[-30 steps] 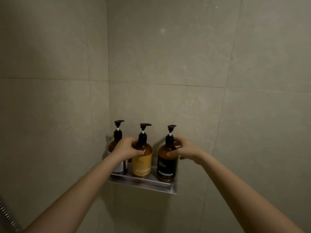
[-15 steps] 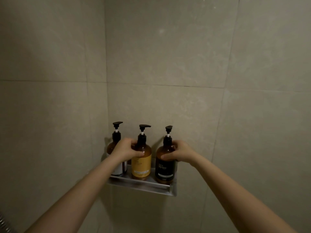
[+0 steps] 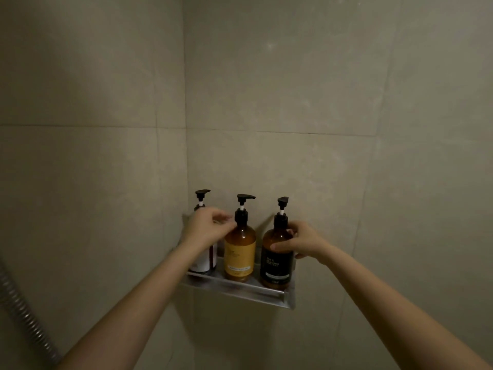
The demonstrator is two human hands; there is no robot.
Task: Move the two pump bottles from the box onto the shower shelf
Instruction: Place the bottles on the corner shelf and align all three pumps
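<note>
Three amber pump bottles stand upright in a row on the metal shower shelf [image 3: 241, 289] in the tiled corner. The middle yellow-label bottle [image 3: 239, 253] stands free; my left hand [image 3: 205, 229] is just left of its black collar, fingers loosely apart, tips at the neck without gripping it. My right hand [image 3: 302, 244] wraps the shoulder of the black-label bottle [image 3: 276, 267] at the right end, thumb across its front and fingers behind. The box is out of view.
A third bottle with a white label [image 3: 202, 264] stands at the shelf's left end, partly hidden behind my left hand and wrist. A ribbed metal shower hose [image 3: 24, 313] runs down the lower left. Beige tiled walls meet in the corner behind the shelf.
My left hand has come off the yellow-label bottle's shoulder and opened beside its neck. The right hand stays on the black-label bottle, which now stands a little further right.
</note>
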